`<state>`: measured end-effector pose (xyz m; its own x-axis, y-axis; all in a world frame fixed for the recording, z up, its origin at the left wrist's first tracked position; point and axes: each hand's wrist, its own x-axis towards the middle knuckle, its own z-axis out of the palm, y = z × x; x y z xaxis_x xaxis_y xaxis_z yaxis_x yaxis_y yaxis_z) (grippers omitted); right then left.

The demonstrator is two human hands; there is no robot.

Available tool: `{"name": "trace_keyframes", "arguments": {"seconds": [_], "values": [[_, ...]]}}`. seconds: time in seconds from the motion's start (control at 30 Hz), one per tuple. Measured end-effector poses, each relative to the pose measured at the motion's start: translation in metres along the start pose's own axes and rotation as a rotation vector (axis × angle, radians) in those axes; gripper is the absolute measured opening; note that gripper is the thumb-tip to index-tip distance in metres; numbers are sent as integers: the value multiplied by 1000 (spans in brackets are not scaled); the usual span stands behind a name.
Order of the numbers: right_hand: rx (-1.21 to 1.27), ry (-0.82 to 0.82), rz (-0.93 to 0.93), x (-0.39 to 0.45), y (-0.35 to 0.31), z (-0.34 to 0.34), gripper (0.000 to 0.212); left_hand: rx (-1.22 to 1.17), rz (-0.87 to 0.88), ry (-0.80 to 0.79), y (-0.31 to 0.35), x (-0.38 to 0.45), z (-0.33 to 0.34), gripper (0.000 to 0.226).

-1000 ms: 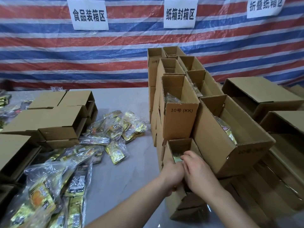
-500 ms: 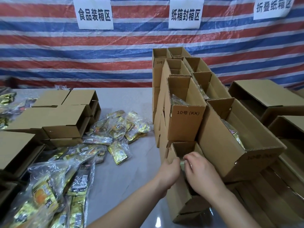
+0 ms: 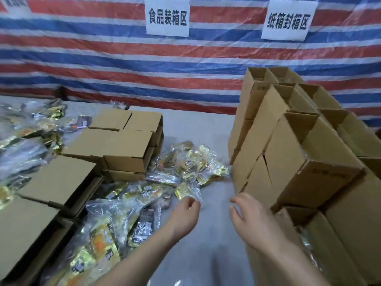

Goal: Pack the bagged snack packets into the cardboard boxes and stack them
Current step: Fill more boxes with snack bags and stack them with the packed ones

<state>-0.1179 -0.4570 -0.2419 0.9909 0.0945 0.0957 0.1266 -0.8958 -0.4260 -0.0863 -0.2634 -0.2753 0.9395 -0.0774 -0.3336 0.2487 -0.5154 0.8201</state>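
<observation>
**Both hands over the table, near the bags**

The left hand [image 3: 186, 211] is in the lower centre, fingers loosely curled at the edge of a clear bag [image 3: 188, 189] — whether it pinches the bag cannot be told. The right hand [image 3: 248, 217] is beside it, fingers relaxed, holding nothing. Snack bags [image 3: 191, 164] lie in the middle of the table [image 3: 206, 244]; open boxes [image 3: 305, 153] are stacked at the right, flat boxes [image 3: 123, 145] at the left.

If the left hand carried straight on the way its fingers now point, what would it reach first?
Most likely the clear plastic bag of gold snack packets lying on the grey table. The left hand points up and forward, its fingertips at the bag's near edge; whether they touch is unclear.
</observation>
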Motion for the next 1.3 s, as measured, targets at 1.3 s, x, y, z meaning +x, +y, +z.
{"name": "trace_keyframes", "arguments": {"seconds": [1.3], "values": [[261,-341,-174,218,-202,145,75,992,56,234,-77,79,-285,48]]}}
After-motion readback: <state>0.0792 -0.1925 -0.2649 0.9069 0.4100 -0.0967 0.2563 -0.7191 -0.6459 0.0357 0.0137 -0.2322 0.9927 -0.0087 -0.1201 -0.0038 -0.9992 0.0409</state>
